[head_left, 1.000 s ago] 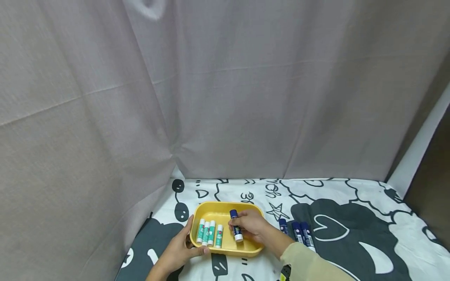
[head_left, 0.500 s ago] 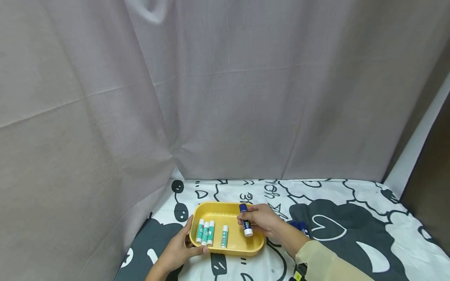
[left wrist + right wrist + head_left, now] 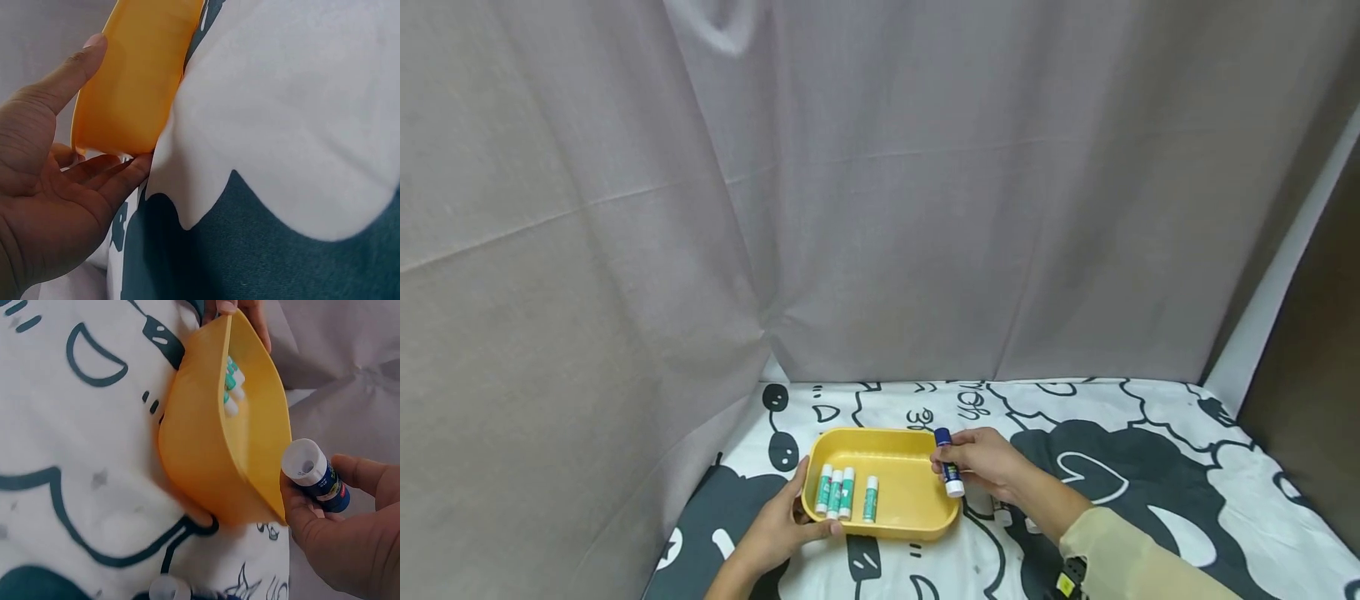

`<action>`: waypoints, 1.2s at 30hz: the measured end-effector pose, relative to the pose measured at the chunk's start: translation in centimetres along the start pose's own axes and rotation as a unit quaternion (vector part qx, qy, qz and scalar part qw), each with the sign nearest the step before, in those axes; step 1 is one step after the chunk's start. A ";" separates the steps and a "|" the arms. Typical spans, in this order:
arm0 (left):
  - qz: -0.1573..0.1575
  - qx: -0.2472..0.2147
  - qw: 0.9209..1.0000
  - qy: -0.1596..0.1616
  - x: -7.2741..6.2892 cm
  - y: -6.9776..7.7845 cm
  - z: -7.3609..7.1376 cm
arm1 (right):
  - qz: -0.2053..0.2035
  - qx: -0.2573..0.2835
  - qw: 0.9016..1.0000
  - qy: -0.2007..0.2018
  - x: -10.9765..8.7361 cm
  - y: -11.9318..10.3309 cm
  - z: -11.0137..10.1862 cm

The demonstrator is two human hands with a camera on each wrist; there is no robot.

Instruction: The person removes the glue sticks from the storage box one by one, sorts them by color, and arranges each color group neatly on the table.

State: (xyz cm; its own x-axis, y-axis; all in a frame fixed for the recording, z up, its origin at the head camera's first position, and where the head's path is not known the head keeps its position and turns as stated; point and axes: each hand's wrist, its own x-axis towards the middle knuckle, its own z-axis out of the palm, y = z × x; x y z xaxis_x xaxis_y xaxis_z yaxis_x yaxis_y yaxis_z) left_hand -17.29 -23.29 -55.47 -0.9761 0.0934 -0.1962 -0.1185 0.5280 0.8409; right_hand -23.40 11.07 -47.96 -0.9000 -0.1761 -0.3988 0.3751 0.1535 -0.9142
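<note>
A yellow plastic tray (image 3: 917, 529) stands on the patterned cloth, and my left hand (image 3: 775, 529) grips its left end, thumb along the near side. The left wrist view shows my fingertips (image 3: 134, 172) curled under that end. Several small green-and-white glue sticks (image 3: 835, 493) lie in the tray's left half, one slightly apart from the others. My right hand (image 3: 988, 458) pinches a larger dark-blue glue stick (image 3: 951, 471) with a white base, tilted over the tray's right rim. In the right wrist view this blue stick's white end (image 3: 302, 461) faces the camera.
Another white-ended glue stick (image 3: 172, 589) lies on the cloth at the lower edge of the right wrist view, partly cut off. A black-and-white patterned cloth (image 3: 1165, 467) covers the surface. Grey curtain fabric (image 3: 887, 250) hangs behind it.
My right hand has carried the blue glue stick rightward from above the tray's middle to its right rim. The separate green stick has rolled right, then partly back. The left hand keeps its grip.
</note>
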 end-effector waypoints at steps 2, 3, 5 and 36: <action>0.003 0.001 1.000 0.001 0.0 0.0 -0.1 | -0.002 -0.008 1.000 0.002 -0.2 0.1 -0.6; 0.005 0.001 1.000 0.001 0.0 0.0 -0.1 | -0.002 -0.010 1.000 0.004 -0.4 0.1 -0.9; 0.007 -0.002 1.000 0.003 0.0 -0.1 -0.2 | -0.004 -0.016 1.000 0.010 -0.7 0.1 -1.5; 0.017 0.000 1.000 0.010 -0.6 0.3 -0.1 | -0.029 -0.066 0.995 0.066 -3.8 3.4 -11.0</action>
State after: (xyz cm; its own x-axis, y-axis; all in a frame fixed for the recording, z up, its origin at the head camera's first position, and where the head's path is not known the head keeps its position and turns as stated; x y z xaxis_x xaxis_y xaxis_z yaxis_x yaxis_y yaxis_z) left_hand -16.72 -23.25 -55.02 -0.9830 0.0953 -0.1571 -0.0845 0.5248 0.8470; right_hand -21.13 22.97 -48.73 -0.9438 -0.0594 -0.3252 0.2979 0.2741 -0.9144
